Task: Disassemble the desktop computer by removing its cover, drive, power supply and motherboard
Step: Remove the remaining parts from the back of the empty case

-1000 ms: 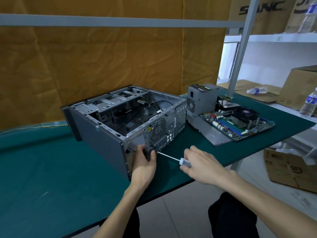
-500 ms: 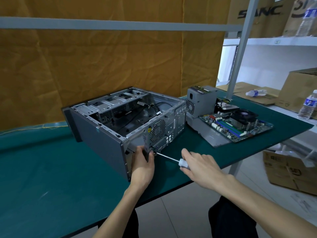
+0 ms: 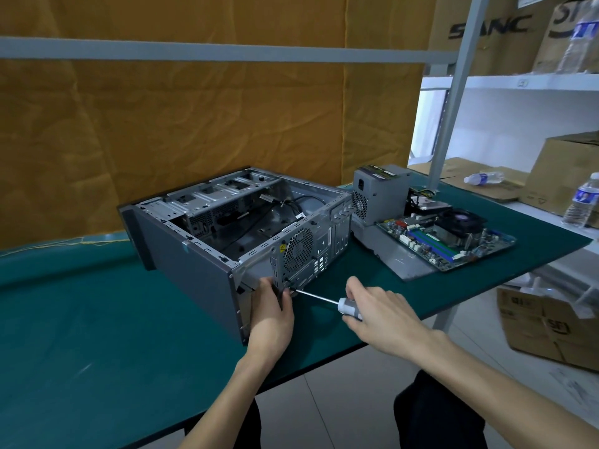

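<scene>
The grey computer case (image 3: 191, 270) lies on its side on the green table (image 3: 81, 335), open on top, with cables inside. My left hand (image 3: 270, 315) grips the lower edge of its rear panel near the fan grille (image 3: 297, 249). My right hand (image 3: 379, 311) holds a screwdriver (image 3: 337, 303) by its white handle, the tip against the rear panel beside my left thumb. The power supply (image 3: 379, 196) stands to the right of the case. The motherboard (image 3: 444, 236) lies on a grey cover panel (image 3: 398, 257) beside it.
The table's front edge runs just below my hands. Cardboard boxes (image 3: 551, 322) sit on the floor at right. White shelves behind hold boxes and water bottles (image 3: 583, 202). A grey metal post (image 3: 450, 102) rises behind the power supply. An orange curtain hangs at the back.
The view has shifted slightly. My right hand has turned a little on the screwdriver handle; the tip stays at the same spot on the rear panel. My left hand stays put.
</scene>
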{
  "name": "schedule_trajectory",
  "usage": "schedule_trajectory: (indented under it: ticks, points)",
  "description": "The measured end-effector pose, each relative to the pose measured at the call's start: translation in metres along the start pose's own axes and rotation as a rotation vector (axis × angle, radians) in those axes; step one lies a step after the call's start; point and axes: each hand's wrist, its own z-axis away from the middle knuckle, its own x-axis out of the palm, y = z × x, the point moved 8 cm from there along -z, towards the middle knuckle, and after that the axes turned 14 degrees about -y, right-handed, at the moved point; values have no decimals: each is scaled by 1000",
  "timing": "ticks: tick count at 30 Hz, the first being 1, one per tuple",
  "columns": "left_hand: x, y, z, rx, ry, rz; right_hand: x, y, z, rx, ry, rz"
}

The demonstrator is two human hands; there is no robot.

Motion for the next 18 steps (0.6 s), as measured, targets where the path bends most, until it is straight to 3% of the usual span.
schedule_trajectory:
  ticks: [3, 7, 15, 18]
  points:
    - [1, -1, -1, 9, 5, -19, 4, 6, -2, 49, -37, -18]
    - [1, -1, -2, 16, 10, -35, 1, 3, -1, 18, 11, 138]
    - [-1, 3, -1, 25, 40, -54, -1, 3, -2, 18, 36, 8]
    - [-1, 2, -2, 20, 38, -60, 2, 4, -2, 18, 34, 84]
